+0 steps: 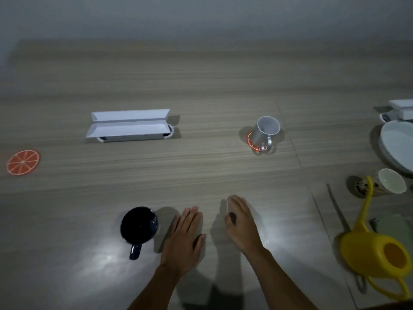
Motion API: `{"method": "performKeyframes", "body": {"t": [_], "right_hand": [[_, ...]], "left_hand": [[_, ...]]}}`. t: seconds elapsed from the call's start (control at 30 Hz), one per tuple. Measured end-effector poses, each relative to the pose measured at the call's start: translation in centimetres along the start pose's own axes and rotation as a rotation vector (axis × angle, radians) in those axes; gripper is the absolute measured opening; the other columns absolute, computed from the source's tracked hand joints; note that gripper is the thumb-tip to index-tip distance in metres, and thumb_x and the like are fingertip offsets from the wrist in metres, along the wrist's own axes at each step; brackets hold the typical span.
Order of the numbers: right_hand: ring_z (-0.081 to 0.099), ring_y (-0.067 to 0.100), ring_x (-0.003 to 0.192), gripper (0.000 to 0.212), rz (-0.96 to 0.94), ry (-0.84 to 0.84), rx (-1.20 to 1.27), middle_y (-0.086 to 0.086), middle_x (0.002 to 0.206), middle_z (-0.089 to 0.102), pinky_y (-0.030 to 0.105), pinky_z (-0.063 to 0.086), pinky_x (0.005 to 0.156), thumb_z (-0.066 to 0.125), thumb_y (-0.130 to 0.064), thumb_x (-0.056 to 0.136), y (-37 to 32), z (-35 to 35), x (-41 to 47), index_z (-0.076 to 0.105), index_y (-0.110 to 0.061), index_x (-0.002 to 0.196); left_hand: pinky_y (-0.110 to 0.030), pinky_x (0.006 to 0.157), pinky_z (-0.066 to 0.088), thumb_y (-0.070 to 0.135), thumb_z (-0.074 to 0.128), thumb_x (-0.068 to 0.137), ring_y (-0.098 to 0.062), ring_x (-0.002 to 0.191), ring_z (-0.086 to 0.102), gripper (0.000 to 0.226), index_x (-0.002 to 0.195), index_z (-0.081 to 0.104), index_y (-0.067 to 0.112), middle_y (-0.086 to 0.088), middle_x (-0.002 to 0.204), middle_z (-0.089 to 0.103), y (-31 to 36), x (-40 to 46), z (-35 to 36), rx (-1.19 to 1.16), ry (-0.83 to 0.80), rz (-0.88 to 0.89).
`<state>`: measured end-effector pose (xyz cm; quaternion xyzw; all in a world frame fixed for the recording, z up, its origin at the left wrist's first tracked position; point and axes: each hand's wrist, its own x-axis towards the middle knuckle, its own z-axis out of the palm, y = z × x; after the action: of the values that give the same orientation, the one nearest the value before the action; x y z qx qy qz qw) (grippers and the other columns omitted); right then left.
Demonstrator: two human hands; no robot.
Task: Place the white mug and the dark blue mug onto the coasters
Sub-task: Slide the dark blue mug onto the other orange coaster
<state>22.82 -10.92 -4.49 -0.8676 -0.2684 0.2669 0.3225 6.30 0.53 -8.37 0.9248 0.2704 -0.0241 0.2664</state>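
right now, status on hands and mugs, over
Left hand and right hand open, empty, flat over table. White mug on its coaster. Dark blue mug on bare table, orange coaster far left, free. Path clear.

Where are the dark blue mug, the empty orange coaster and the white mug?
dark blue mug (139, 225): head view, its dark inside.
orange coaster (23, 162): head view, its centre.
white mug (266, 133): head view, its outer wall.
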Motion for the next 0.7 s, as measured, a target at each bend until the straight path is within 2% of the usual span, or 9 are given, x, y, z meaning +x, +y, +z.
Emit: {"method": "performKeyframes", "body": {"t": [0.1,0.17,0.23,0.3,0.4,0.6,0.67,0.7], "right_hand": [[0.008,0.022,0.161,0.059,-0.165,-0.086,-0.156,0.005,0.171,0.024,0.025,0.006,0.127,0.051,-0.013,0.103,-0.8,3.2,-2.7,0.033,-0.009,0.159],[-0.002,0.022,0.161,0.063,-0.232,-0.161,-0.298,0.003,0.174,0.011,0.033,-0.001,0.130,0.046,-0.023,0.104,-0.9,5.4,-4.4,0.022,-0.014,0.162],[-0.014,0.019,0.160,0.070,-0.235,-0.220,-0.433,-0.001,0.174,-0.008,0.041,-0.011,0.129,0.038,-0.038,0.106,-0.6,7.3,-5.8,0.007,-0.017,0.165],[-0.021,0.018,0.158,0.075,-0.215,-0.220,-0.505,-0.001,0.170,-0.020,0.044,-0.015,0.128,0.032,-0.049,0.105,-0.3,8.6,-6.7,-0.003,-0.019,0.164],[-0.022,0.018,0.158,0.077,-0.200,-0.191,-0.556,-0.002,0.170,-0.022,0.046,-0.012,0.129,0.027,-0.055,0.104,0.0,9.0,-7.2,-0.007,-0.021,0.164],[-0.024,0.017,0.157,0.074,-0.173,-0.208,-0.615,-0.005,0.165,-0.029,0.054,-0.014,0.126,0.022,-0.055,0.104,-0.1,9.2,-7.5,-0.013,-0.024,0.162],[-0.023,0.018,0.158,0.074,-0.165,-0.221,-0.621,-0.005,0.164,-0.030,0.055,-0.012,0.127,0.022,-0.054,0.105,-0.4,9.1,-7.6,-0.012,-0.024,0.162],[-0.023,0.018,0.158,0.074,-0.162,-0.229,-0.621,-0.005,0.165,-0.030,0.055,-0.012,0.127,0.022,-0.054,0.105,-0.5,9.1,-7.6,-0.012,-0.023,0.162]], "left_hand": [[-0.033,0.127,0.005,0.053,0.030,0.101,-0.009,0.155,0.003,0.063,0.158,0.019,0.027,0.011,0.167,0.011,-1.4,-3.8,-0.2,-0.019,0.009,-0.053],[-0.035,0.127,0.009,0.052,0.031,0.101,-0.011,0.156,0.005,0.063,0.158,0.020,0.025,0.011,0.167,0.011,-2.3,-6.2,-0.4,-0.025,0.001,-0.074],[-0.037,0.127,0.009,0.051,0.031,0.101,-0.011,0.156,0.006,0.063,0.158,0.020,0.024,0.009,0.168,0.012,-3.3,-8.3,-0.4,-0.019,0.000,-0.094],[-0.034,0.127,0.005,0.050,0.030,0.102,-0.008,0.155,0.005,0.063,0.158,0.018,0.025,0.009,0.168,0.012,-4.1,-10.1,-0.6,-0.025,0.013,-0.112],[-0.035,0.127,0.010,0.045,0.038,0.102,-0.009,0.154,0.012,0.060,0.156,0.025,0.023,0.006,0.167,0.021,-5.5,-12.0,-0.9,-0.083,0.059,-0.142],[-0.042,0.119,0.035,0.034,0.054,0.099,-0.017,0.143,0.041,0.051,0.146,0.044,0.019,0.000,0.153,0.048,-7.1,-14.1,-1.7,-0.205,0.246,-0.180],[-0.038,0.107,0.046,0.031,0.059,0.097,-0.009,0.129,0.051,0.045,0.140,0.047,0.024,0.006,0.139,0.055,-7.1,-14.1,-2.3,-0.382,0.313,-0.261],[-0.030,0.101,0.048,0.033,0.062,0.096,0.000,0.123,0.052,0.044,0.137,0.047,0.030,0.014,0.133,0.056,-7.0,-14.0,-2.7,-0.489,0.348,-0.311]]}}
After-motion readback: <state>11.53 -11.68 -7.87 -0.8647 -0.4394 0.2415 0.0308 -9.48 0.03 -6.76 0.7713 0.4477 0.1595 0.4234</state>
